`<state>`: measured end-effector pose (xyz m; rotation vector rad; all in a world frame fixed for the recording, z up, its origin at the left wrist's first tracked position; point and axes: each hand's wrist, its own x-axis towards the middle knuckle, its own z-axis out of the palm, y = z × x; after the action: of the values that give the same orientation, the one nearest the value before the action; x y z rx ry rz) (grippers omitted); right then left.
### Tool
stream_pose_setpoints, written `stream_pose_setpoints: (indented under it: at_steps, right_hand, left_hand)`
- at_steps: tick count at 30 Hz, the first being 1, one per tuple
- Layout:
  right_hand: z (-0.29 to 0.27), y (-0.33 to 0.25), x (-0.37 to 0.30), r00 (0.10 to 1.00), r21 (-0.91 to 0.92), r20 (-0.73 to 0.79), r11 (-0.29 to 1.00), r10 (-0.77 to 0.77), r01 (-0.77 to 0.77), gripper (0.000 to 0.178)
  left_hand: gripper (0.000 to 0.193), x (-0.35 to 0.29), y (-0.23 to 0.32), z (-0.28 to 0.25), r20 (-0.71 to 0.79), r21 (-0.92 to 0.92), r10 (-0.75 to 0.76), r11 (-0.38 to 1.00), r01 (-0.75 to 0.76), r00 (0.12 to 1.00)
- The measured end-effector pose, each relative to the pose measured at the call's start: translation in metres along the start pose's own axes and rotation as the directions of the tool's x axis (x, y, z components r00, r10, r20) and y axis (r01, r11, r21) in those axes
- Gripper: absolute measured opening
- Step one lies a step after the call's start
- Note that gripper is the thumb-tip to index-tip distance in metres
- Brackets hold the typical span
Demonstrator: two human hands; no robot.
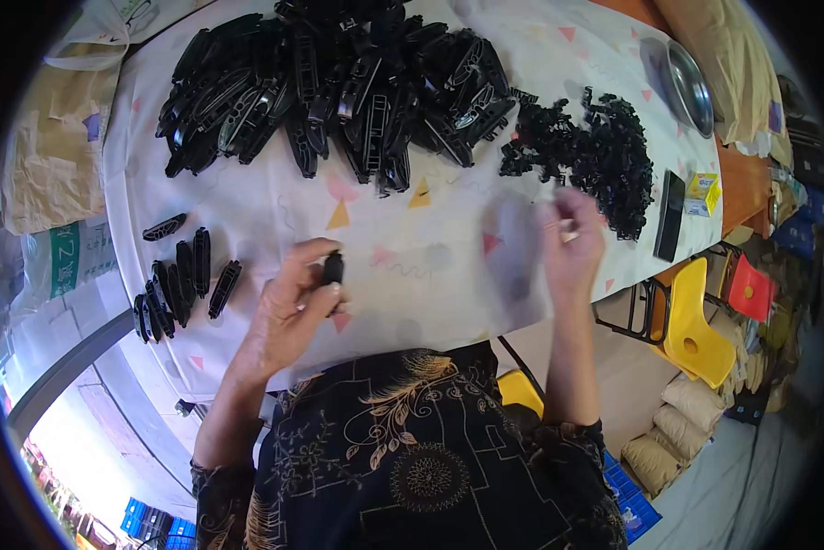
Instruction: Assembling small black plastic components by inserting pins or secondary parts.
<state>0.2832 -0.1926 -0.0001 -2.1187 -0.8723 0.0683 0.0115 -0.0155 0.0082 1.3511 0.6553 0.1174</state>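
My left hand (288, 302) is closed around a black plastic piece (334, 269), raised over the near part of the table. The piece points up between thumb and fingers, and part of it is hidden. To the right, my right hand (574, 240) is slightly blurred, its fingers curled together beside a pile of small black plastic parts (614, 151). Whatever those fingers hold is too small to make out. A large heap of long, curved, slotted black plastic pieces (375, 101) covers the far side. Several similar pieces (183, 275) lie to the left of my left hand.
A pale patterned cloth (412, 307) covers the table. At the right edge are a metal bowl (690, 89), a black phone-like slab (670, 216) and a small yellow box (703, 194). Brown paper (59, 137) lies left; a yellow chair (701, 321) stands right.
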Motion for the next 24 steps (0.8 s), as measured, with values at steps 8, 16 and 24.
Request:
stream_pose_setpoints:
  at_steps: [8,16,24]
  right_hand:
    - [-0.018,0.038,0.025,0.972,-0.613,0.077,0.759,-0.222,0.221,0.012]
    - [-0.012,0.040,0.009,0.913,-0.528,0.136,0.752,-0.385,0.396,0.012]
    - [0.006,0.021,-0.013,0.903,-0.155,0.098,0.890,-0.418,0.429,0.017]
  left_hand:
    - [0.026,-0.019,0.026,-0.022,-0.090,0.707,0.131,0.706,-0.029,0.987]
    - [0.035,0.025,0.045,-0.032,-0.128,0.860,0.290,0.509,-0.040,0.948]
    - [0.057,0.107,0.027,-0.033,-0.389,0.752,0.376,0.657,0.054,0.841]
